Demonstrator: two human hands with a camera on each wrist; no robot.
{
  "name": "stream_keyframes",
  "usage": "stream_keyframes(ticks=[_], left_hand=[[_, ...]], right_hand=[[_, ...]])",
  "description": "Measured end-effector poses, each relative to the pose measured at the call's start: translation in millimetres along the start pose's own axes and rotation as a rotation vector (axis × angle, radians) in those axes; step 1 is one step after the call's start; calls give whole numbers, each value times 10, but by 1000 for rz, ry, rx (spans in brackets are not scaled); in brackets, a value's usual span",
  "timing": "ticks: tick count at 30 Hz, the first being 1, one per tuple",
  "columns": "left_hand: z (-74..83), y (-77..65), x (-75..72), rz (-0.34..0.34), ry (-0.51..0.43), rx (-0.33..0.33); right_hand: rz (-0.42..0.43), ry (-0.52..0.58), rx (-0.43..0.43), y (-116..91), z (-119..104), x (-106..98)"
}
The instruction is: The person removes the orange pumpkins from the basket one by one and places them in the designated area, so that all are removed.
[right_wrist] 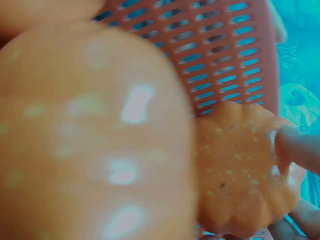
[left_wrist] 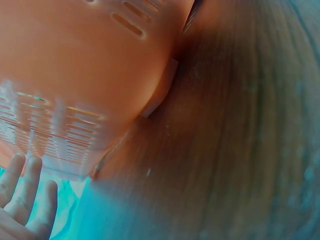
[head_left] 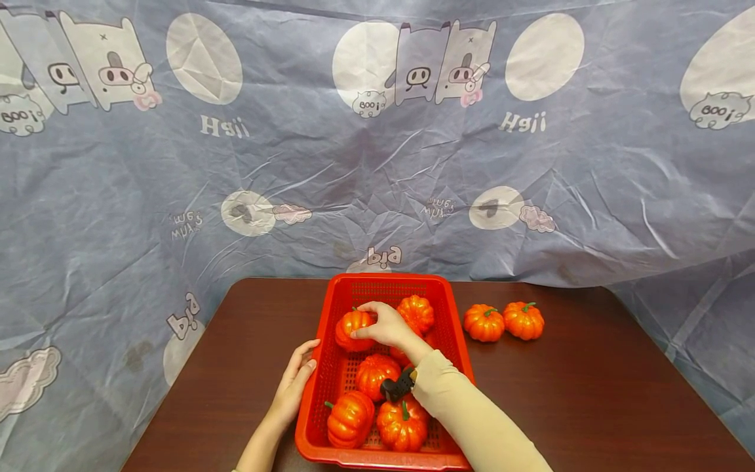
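Observation:
A red plastic basket (head_left: pixel 460 341) stands on the table with several small orange pumpkins in it. Inside its far left part, my right hand (head_left: pixel 385 324) grips one pumpkin (head_left: pixel 348 336) between thumb and fingers. The right wrist view has this ribbed, speckled pumpkin (right_wrist: pixel 240 170) at the fingertips, and a nearer pumpkin (right_wrist: pixel 100 140) fills its left side. My left hand (head_left: pixel 291 383) rests against the basket's left side, its fingers fairly straight. In the left wrist view, fingers (left_wrist: pixel 31 187) show by the slotted basket wall (left_wrist: pixel 90 60).
Two pumpkins, one (head_left: pixel 483 323) beside the basket and another (head_left: pixel 523 320) farther right, sit on the dark wooden table (head_left: pixel 590 393). A blue-grey printed cloth (head_left: pixel 377 170) hangs behind the table. A black wrist device (head_left: pixel 398 385) is on the right wrist.

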State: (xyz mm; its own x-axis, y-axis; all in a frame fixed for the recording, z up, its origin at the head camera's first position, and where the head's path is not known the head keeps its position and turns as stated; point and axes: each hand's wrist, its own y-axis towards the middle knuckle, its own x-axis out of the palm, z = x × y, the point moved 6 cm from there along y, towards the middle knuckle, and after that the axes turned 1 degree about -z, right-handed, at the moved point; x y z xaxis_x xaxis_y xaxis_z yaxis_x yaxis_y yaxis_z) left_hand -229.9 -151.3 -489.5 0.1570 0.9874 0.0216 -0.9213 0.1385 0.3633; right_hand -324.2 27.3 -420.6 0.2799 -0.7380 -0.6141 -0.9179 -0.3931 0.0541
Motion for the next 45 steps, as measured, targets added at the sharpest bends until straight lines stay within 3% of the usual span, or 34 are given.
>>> stream_keyframes(ticks=[8, 18, 31, 45], left_hand=[[20, -2, 10, 1, 4, 13], [32, 4, 16, -1, 10, 25], [-1, -2, -2, -3, -2, 10], [7, -4, 1, 0, -1, 9]], right_hand=[[14, 397, 68, -5, -66, -112], [54, 633, 49, -48, -276, -445], [78, 635, -3, -238, -226, -956], [182, 752, -109, -503, 202, -1472]])
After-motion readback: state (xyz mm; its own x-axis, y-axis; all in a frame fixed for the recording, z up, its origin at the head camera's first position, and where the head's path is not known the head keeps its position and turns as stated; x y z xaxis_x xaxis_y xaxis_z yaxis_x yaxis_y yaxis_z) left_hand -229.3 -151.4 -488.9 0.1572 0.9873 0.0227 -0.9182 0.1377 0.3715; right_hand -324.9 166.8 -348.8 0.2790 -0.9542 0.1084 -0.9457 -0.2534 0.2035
